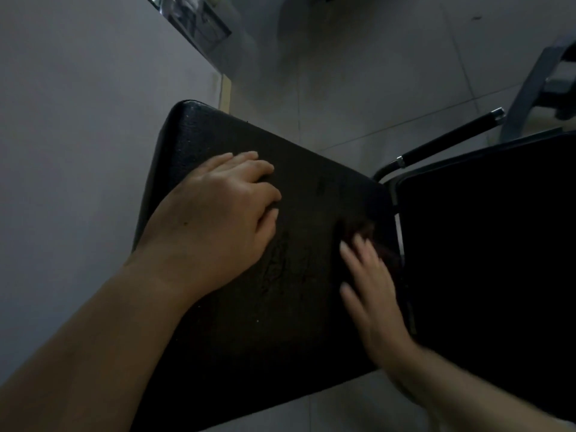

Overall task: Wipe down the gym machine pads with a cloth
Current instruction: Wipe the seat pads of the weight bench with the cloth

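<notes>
On the black pad [249,307] left hand [218,210] lies flat; blurred right hand [371,285] presses a dim cloth [367,232].

Left hand [215,210], centre-left of the frame, lies palm down with fingers bent at the knuckles and tips pressed flat; its bare forearm runs to the lower left corner. Right hand [371,282], lower right of centre, is motion-blurred, fingers extended toward the upper left, forearm entering from the lower right.

I get a dim, underexposed view; my right hand [371,294] is motion-blurred, and the wide lens bends the edges.
</notes>
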Available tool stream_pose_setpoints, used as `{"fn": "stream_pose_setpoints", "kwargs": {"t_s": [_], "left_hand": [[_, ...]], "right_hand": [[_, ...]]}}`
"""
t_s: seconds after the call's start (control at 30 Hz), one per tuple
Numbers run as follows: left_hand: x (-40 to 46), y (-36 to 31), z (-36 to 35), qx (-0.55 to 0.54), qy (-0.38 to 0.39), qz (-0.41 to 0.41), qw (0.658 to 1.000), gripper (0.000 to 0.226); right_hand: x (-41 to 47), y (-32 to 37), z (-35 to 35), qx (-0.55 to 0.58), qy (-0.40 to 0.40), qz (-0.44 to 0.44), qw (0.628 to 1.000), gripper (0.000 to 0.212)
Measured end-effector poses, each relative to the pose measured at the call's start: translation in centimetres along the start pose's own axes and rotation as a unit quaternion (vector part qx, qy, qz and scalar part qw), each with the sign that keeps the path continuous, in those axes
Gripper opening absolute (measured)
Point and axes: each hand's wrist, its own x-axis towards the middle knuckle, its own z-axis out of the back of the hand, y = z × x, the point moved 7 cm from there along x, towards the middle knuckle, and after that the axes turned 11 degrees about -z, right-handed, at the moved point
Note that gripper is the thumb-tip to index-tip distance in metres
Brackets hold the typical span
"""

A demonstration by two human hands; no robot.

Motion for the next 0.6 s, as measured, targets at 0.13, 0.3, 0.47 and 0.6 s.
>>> {"fn": "stream_pose_setpoints", "kwargs": {"t_s": [0.13,0.3,0.47,0.6], "left_hand": [[0.2,0.2,-0.2,0.007,-0.007,-0.008,1.000,0.031],[0.4,0.2,-0.4,0.008,0.002,-0.009,1.000,0.030],[0.4,0.2,-0.5,0.006,-0.002,-0.009,1.000,0.025],[0.5,0.4,-0.8,0.028,0.029,-0.001,0.999,0.029]], "right_hand": [[11.0,-2.6,2.4,0.006,-0.024,-0.092,0.995,0.050],[11.7,-3.8,2.7,0.017,-0.029,-0.138,0.990,0.047],[-1.7,-4.8,0.6,0.021,-0.014,-0.094,0.995,0.052],[-5.7,-5.5,-0.7,-0.001,-0.003,-0.084,0.996,0.049]]}}
